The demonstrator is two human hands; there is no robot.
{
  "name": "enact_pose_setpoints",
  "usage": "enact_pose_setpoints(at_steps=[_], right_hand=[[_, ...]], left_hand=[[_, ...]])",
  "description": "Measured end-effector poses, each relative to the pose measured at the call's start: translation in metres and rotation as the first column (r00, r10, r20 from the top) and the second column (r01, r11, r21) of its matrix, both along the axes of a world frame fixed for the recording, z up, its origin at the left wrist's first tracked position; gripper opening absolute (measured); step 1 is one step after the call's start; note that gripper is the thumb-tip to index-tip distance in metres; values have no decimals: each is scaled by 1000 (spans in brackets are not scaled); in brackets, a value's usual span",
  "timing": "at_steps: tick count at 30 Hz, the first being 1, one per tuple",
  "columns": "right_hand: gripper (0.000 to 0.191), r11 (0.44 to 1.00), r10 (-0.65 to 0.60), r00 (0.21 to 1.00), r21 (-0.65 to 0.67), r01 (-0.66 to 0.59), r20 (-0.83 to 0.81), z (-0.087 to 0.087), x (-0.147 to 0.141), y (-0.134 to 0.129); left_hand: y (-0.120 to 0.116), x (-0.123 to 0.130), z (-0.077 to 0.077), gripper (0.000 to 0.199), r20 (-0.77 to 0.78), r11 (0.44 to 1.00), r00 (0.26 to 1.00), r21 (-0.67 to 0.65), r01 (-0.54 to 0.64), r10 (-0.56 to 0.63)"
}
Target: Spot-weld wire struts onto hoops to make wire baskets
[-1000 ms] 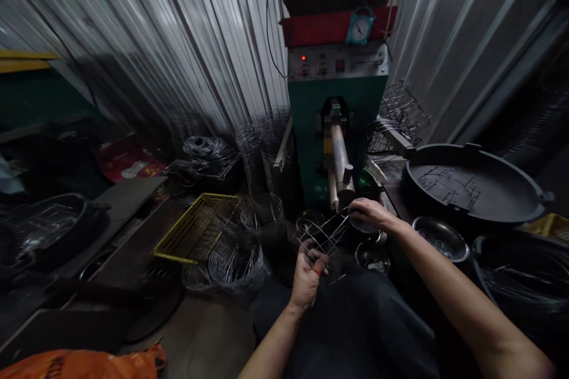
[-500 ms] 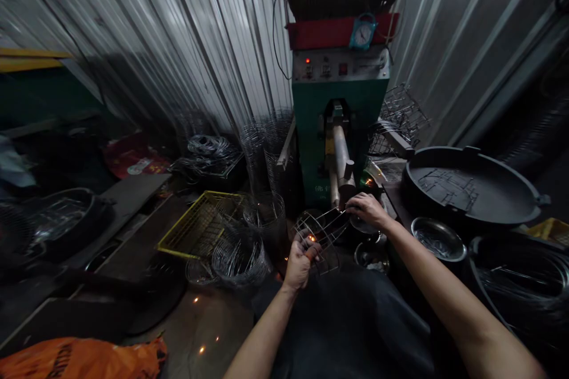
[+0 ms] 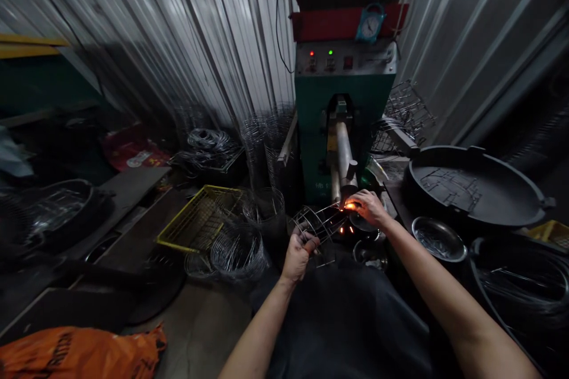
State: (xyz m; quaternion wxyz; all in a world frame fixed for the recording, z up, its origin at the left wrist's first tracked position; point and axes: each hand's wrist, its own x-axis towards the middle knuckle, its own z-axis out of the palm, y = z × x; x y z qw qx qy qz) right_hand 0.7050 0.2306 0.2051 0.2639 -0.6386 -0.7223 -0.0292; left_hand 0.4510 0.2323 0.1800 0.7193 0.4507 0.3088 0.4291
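Note:
In the head view, my left hand (image 3: 299, 253) is closed around one end of a small wire frame (image 3: 315, 220) made of bent metal rods. The frame's far end reaches under the tip of the spot welder's arm (image 3: 344, 151). Right beside that tip, my right hand (image 3: 371, 208) has its fingers pinched together; what lies between them is hidden by glare. An orange glow and sparks (image 3: 350, 206) show at its fingertips, and a few more sparks fall just below. The green welding machine (image 3: 347, 86) has a red and a green light lit on its panel.
To the right stand a large round black pan (image 3: 480, 213) with wire pieces, a metal bowl (image 3: 438, 251) and a tub of wire (image 3: 524, 278). At left are a yellow wire basket (image 3: 178, 238), mesh cylinders (image 3: 240, 251) and an orange bag (image 3: 84, 352).
A green light has come on at the machine's panel. A bright glow has appeared by my right fingertips, and the earlier sparks on the floor are gone. The hands stay nearly in place.

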Motion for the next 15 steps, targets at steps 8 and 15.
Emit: enact_pose_setpoints(at_steps=[8,15], right_hand=[[35,955,-211,748,29,294,-629,-28,-20,-63],[37,805,-545,12,-519,288,-838,-106,-85,-177]], left_hand=[[0,-3,-13,46,43,997,998,-46,55,-53],[-50,-36,-42,42,295,952,955,-293,83,7]])
